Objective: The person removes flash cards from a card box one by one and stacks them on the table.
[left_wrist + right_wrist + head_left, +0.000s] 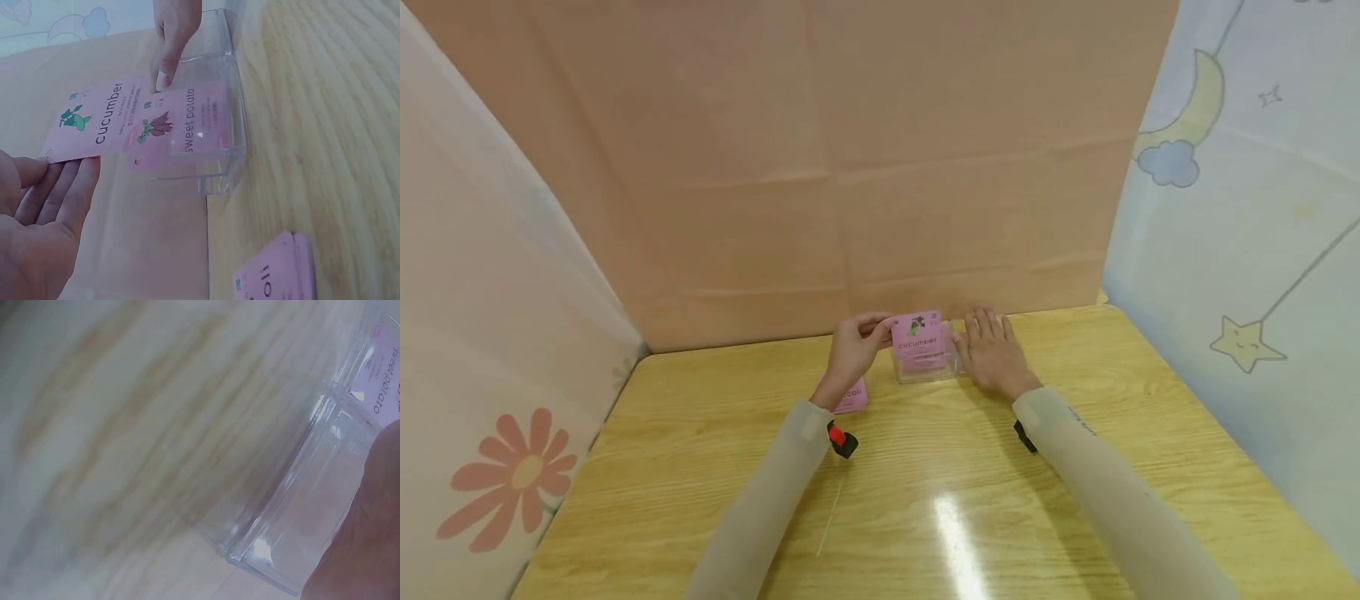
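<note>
My left hand (852, 348) pinches the left edge of a pink card (917, 329) printed with "cucumber" and a green picture, between thumb and fingers. The card stands just behind and above a pink "sweet potato" card (169, 125), which sits in a clear plastic holder (925, 377). Fairly straight fingers extend from my right hand (996, 357) at the right end of the holder, its thumb near the cards. In the right wrist view, only part of this hand (359, 531) shows beside the clear wall.
A small stack of pink cards (852, 400), the top one ending in "coli", lies on the wooden table (925, 467) beside my left wrist. Behind the holder hangs a brown-orange sheet (835, 208). Patterned cloths flank the table on both sides.
</note>
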Demonstrator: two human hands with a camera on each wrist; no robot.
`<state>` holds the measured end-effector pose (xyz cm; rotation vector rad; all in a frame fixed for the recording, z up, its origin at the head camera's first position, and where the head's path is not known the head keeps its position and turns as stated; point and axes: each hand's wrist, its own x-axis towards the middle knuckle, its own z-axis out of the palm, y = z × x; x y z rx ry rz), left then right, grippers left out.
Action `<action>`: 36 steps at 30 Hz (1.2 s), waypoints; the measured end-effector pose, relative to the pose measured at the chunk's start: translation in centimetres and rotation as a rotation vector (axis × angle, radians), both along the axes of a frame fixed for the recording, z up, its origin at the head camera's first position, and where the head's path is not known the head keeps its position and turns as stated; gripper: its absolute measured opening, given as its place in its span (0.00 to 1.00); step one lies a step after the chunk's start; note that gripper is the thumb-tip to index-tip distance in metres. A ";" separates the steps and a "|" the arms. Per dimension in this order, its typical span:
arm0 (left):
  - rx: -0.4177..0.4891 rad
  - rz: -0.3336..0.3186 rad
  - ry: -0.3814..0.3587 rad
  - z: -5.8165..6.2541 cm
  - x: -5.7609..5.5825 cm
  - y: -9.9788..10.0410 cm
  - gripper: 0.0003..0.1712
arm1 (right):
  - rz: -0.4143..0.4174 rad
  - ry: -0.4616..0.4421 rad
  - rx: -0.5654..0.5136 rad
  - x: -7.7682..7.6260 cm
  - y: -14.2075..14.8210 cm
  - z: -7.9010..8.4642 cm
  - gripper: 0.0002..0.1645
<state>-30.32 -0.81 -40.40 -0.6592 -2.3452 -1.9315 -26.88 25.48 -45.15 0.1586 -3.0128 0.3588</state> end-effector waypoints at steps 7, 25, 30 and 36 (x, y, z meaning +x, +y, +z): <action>0.010 -0.002 -0.061 -0.6 0.2 -0.8 0.11 | -0.009 0.001 0.011 0.1 0.0 -0.1 0.44; -0.031 0.099 -0.133 -1.1 0.3 -4.3 0.11 | 0.005 0.001 0.023 0.1 -0.1 0.2 0.43; -0.016 0.099 -0.170 -1.5 0.1 -5.7 0.12 | 0.005 0.018 0.026 -0.1 -0.2 0.2 0.42; -0.032 0.123 -0.248 -2.2 -0.3 -7.1 0.15 | 0.005 0.014 0.024 -0.2 -0.1 0.1 0.43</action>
